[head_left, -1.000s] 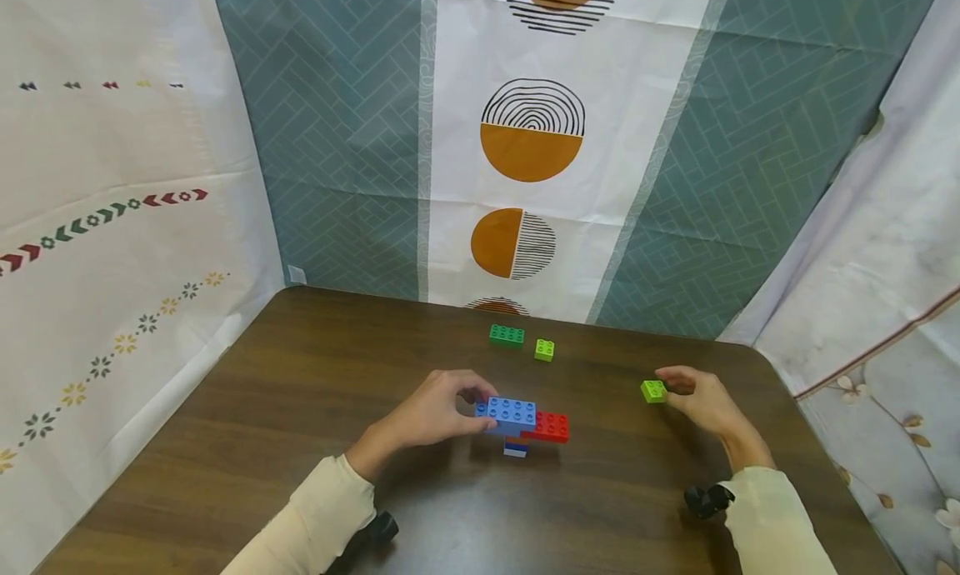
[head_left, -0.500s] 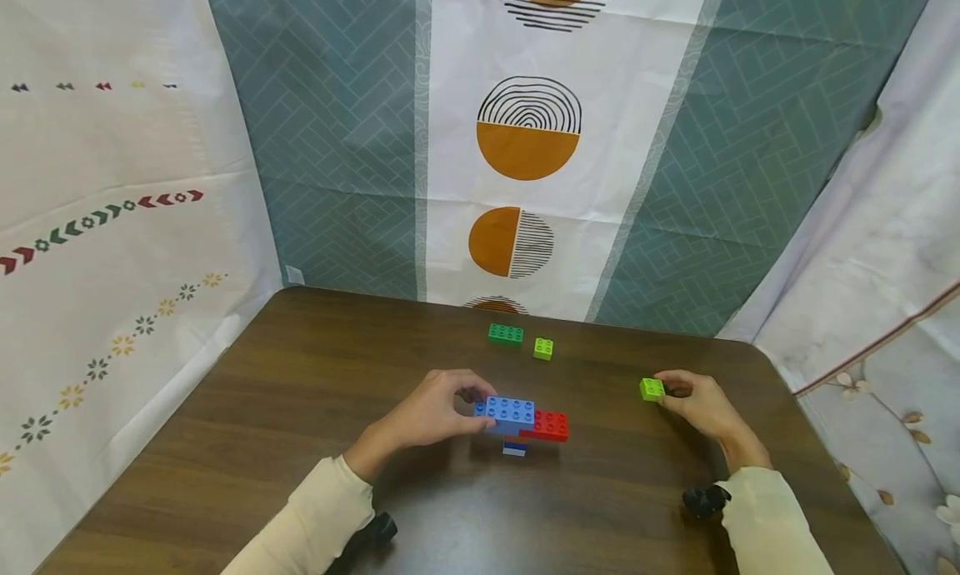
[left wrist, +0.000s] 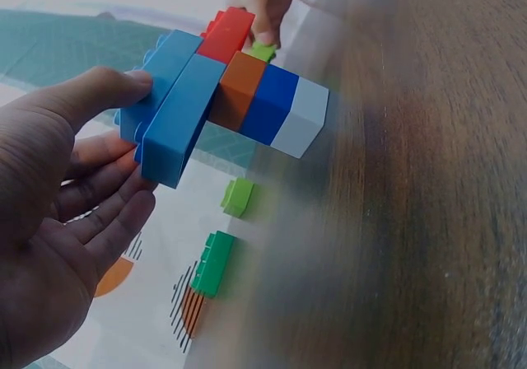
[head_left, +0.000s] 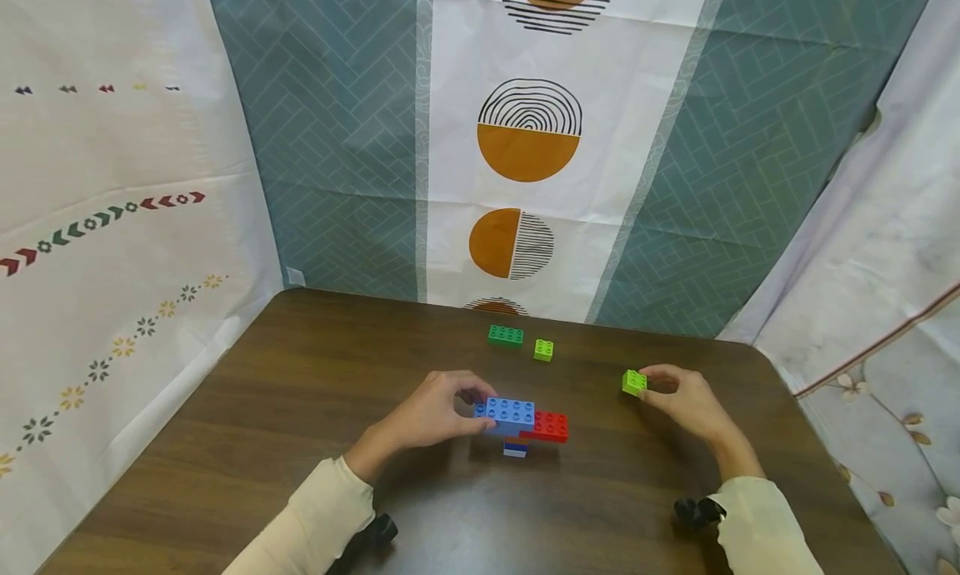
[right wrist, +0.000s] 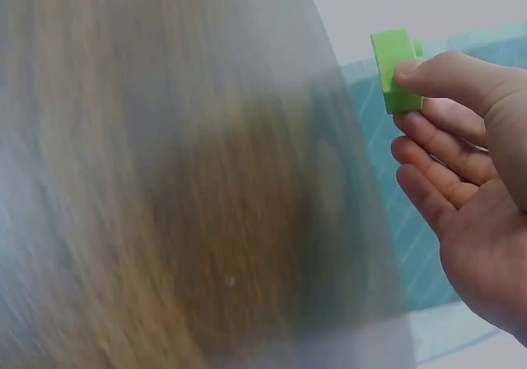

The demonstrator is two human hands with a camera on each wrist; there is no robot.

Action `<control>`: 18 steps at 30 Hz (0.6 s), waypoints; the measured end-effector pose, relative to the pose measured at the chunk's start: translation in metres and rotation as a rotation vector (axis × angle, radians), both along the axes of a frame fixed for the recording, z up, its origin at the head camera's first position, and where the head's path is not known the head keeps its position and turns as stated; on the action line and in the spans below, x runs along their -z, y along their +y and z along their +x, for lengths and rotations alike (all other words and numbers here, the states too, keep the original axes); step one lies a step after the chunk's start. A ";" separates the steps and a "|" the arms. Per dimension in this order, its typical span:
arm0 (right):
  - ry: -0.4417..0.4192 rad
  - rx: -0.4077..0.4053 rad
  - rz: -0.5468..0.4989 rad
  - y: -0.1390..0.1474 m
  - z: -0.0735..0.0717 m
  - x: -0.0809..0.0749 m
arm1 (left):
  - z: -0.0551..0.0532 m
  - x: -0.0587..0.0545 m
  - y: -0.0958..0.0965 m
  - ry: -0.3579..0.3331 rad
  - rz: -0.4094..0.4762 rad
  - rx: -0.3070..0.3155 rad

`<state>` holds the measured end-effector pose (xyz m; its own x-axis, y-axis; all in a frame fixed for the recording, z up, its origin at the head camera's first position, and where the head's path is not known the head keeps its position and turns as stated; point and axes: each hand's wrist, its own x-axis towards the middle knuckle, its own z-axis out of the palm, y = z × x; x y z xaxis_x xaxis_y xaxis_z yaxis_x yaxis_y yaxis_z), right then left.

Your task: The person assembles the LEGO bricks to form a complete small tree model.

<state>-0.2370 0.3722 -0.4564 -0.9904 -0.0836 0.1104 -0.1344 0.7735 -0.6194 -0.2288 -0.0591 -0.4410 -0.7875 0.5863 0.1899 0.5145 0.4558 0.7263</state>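
Right hand (head_left: 688, 402) pinches lime brick (head_left: 633, 382), now shifted toward left hand (head_left: 433, 412), which grips blue-topped build (head_left: 512, 415); gap narrower, pieces still apart.

Looked like a makeshift tabletop recording booth with fabric walls; couldn't tell whether a home, office or lab lay around it. Evidence: printed cloths closed in three sides of a dark wood-grain counter (head_left: 600, 508). Back cloth (head_left: 337, 142): teal herringbone panels either side of a white strip with orange-and-black circle prints, horizontal fold creases showing. Left cloth (head_left: 112, 150): white, rows of small coloured arrows and flowers. Right cloth (head_left: 855, 267): pale, flower-and-leaf print, brownish diagonal band. All three resembled household curtains or tablecloths. Black wrist units (head_left: 696, 512) matched a camera rig. Toy bricks (head_left: 512, 412) were the work items at the counter.
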 end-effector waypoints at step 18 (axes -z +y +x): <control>0.116 -0.132 -0.040 -0.073 0.031 -0.037 | 0.001 -0.001 0.000 -0.010 0.011 0.009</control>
